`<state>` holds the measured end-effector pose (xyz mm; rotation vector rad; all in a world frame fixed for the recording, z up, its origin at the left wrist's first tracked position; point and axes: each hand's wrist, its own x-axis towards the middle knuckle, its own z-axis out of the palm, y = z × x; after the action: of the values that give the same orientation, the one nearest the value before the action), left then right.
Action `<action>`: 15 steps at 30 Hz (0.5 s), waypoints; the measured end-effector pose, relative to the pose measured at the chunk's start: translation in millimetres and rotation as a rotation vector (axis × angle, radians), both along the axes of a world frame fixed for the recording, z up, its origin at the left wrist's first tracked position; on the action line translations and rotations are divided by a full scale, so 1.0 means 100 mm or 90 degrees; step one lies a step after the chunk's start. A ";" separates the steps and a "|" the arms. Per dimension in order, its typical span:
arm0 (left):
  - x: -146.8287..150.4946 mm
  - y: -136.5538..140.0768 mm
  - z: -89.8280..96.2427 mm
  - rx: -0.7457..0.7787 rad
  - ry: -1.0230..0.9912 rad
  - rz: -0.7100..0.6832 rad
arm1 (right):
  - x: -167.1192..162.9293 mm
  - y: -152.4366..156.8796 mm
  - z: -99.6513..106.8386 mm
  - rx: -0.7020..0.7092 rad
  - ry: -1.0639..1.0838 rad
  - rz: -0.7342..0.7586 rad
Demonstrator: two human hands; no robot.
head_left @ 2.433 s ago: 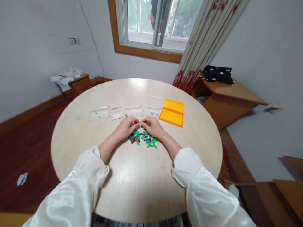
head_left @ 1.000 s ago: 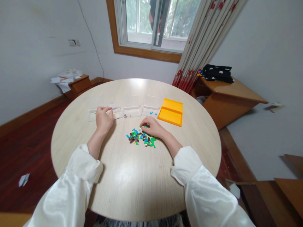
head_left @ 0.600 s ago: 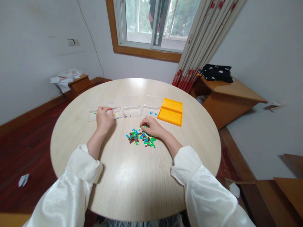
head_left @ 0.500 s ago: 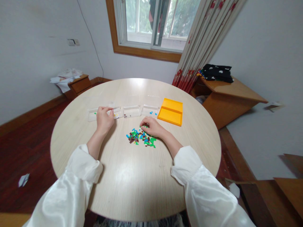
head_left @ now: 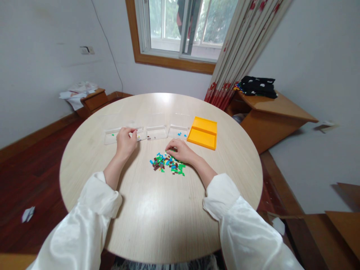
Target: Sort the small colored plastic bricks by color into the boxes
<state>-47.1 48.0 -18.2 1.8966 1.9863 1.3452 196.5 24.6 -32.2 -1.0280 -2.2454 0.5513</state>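
Note:
Above the clear plastic boxes at the left, my left hand (head_left: 126,142) is held with thumb and fingers closed in a pinch; anything between them is too small to make out. A clear box with a green piece (head_left: 113,135) shows left of that hand, and yellow bits lie in the box to its right. My right hand (head_left: 180,150) rests at the far edge of a pile of small toy bricks (head_left: 165,163), coloured green, blue, brown and yellow. Its fingers are curled together, and their tips partly hide what they touch.
A clear box (head_left: 156,137) holds brown pieces, and another clear box (head_left: 174,135) holds blue ones. To their right lies an open yellow case (head_left: 204,137). All stand on a round wooden table (head_left: 163,217). A wooden cabinet (head_left: 278,112) is beyond its right edge.
My left hand has shifted slightly to the right over the clear boxes, uncovering more of the green piece. My right hand has barely moved at the pile.

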 end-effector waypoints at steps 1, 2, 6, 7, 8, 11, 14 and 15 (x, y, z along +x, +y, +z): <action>0.01 -0.01 0.01 0.000 -0.003 -0.005 | 0.00 0.00 0.00 0.000 -0.001 -0.001; 0.01 -0.01 0.02 0.003 -0.007 -0.010 | 0.00 0.00 0.01 0.000 -0.001 -0.001; 0.05 -0.04 0.05 0.027 -0.033 -0.028 | -0.02 -0.02 0.02 0.003 0.006 -0.006; 0.07 -0.05 0.06 0.027 -0.046 -0.035 | -0.02 -0.02 0.02 0.002 0.009 -0.012; 0.08 -0.06 0.06 0.022 -0.062 -0.045 | -0.02 -0.02 0.03 -0.001 0.012 -0.017; 0.12 -0.08 0.08 -0.006 -0.115 -0.079 | -0.03 -0.03 0.04 -0.006 0.016 -0.020; 0.15 -0.09 0.10 -0.015 -0.138 -0.100 | -0.02 -0.04 0.05 -0.007 0.013 -0.006; 0.16 -0.10 0.10 -0.014 -0.141 -0.104 | -0.01 -0.05 0.06 -0.008 0.012 0.000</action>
<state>-31.2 38.1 -8.1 1.7684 1.6976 1.4118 195.3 19.9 -26.7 -1.0253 -2.2283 0.5732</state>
